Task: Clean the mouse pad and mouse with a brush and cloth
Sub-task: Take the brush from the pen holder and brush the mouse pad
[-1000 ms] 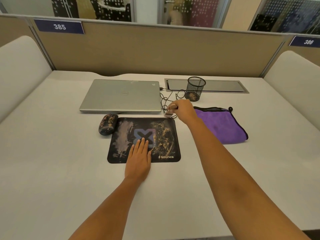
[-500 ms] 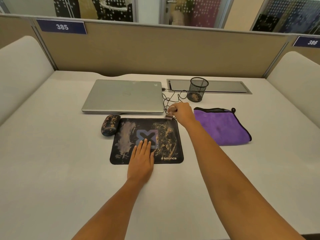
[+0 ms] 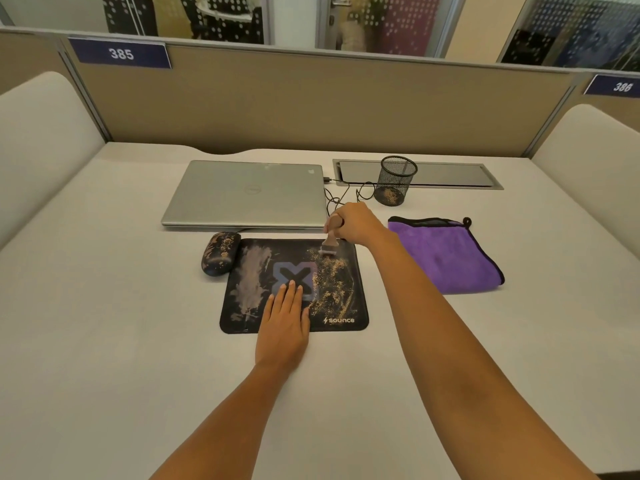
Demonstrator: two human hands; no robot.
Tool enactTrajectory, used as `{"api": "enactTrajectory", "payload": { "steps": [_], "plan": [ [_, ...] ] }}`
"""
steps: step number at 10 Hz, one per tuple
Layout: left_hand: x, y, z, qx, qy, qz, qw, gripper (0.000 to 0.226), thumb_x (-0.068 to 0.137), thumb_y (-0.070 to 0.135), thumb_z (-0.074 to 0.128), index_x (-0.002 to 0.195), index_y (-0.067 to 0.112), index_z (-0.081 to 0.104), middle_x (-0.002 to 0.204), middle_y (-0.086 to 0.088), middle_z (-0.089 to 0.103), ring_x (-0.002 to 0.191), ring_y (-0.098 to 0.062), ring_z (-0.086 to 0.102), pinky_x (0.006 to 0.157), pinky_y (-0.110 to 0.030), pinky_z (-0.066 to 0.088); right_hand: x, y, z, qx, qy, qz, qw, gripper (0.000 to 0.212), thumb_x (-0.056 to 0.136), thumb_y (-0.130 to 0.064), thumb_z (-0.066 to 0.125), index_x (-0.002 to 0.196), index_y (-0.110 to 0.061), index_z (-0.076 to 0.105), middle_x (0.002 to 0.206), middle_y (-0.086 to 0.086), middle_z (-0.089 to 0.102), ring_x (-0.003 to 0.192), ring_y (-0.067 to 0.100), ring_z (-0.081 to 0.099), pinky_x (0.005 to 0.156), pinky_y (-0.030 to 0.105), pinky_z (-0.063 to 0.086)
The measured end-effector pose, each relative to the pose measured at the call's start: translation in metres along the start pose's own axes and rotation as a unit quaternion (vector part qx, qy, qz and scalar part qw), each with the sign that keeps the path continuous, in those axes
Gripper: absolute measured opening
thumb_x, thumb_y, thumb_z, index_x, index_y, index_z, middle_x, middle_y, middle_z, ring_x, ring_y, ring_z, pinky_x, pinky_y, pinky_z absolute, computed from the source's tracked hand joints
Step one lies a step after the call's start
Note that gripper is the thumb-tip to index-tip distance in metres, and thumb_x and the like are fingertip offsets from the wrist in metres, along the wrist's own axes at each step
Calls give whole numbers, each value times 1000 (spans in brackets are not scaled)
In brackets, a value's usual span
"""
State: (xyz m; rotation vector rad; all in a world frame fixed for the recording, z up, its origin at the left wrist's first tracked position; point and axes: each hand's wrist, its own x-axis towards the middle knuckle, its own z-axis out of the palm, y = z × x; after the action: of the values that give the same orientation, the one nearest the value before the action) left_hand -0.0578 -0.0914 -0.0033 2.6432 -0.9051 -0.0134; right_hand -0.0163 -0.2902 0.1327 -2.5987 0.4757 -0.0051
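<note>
Location: an open-plan office; I am at one workstation in a numbered row.

- My desk (image 3: pixel 104 341) is closed at the back by a beige partition (image 3: pixel 311 105) and flanked by pale side dividers (image 3: pixel 38 140).
- Blue plates on the partition rail read 385 (image 3: pixel 120 53) and 386 (image 3: pixel 621 86).
- A cable hatch (image 3: pixel 450 174) is set into the desktop.
- Equipment before me: closed silver laptop (image 3: pixel 246 194), mesh pen cup (image 3: pixel 396 180), mouse (image 3: pixel 220 258), mouse pad (image 3: pixel 346 322).
- Behind the partition are glass walls (image 3: pixel 381 22) with a dotted film.
</note>
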Motion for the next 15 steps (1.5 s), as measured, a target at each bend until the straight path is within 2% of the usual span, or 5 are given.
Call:
{"api": "enactTrajectory", "payload": {
  "steps": [2, 4, 6, 12, 15],
  "plan": [
    [0, 0, -2, 5, -5, -1, 1000, 78, 80, 48, -12, 146, 15, 14, 155, -2, 14, 144, -16, 4, 113, -29, -7, 4, -10, 4, 46, 78, 4, 996, 21, 87, -3, 58, 101, -8, 73, 109, 14, 69, 103, 27, 63, 81, 21, 41],
    [0, 0, -1, 2, -2, -2, 1000, 78, 81, 48, -12, 146, 15, 14, 155, -2, 15, 144, -17, 4, 113, -30, -6, 4, -15, 7, 21, -28, -39, 999, 21, 85, -1, 60, 100, -9, 73, 108, 13, 69, 102, 24, 62, 80, 24, 43],
    [0, 0, -2, 6, -6, -2, 1000, 78, 80, 48, -14, 146, 16, 12, 155, -1, 13, 144, -16, 2, 113, -30, -7, 3, -22, 6, 72, 52, -34, 996, 21, 87, -1, 58, 102, -6, 72, 110, 15, 69, 103, 26, 62, 84, 23, 43],
    [0, 0, -1, 1, 3, 2, 1000, 77, 81, 48, -11, 146, 16, 15, 155, -2, 16, 144, -17, 5, 113, -30, -7, -4, -17, 9, 35, -42, -47, 997, 25, 83, 2, 57, 100, -8, 73, 108, 12, 69, 100, 23, 61, 78, 25, 44],
    [0, -1, 1, -5, 10, 0, 1000, 76, 83, 48, -9, 146, 15, 17, 154, -3, 18, 144, -18, 7, 113, -31, -6, 20, -18, 18, 202, 127, 154, 959, 29, 86, -18, 62, 110, -2, 68, 110, 14, 68, 106, 28, 62, 82, 30, 50]
  ]
}}
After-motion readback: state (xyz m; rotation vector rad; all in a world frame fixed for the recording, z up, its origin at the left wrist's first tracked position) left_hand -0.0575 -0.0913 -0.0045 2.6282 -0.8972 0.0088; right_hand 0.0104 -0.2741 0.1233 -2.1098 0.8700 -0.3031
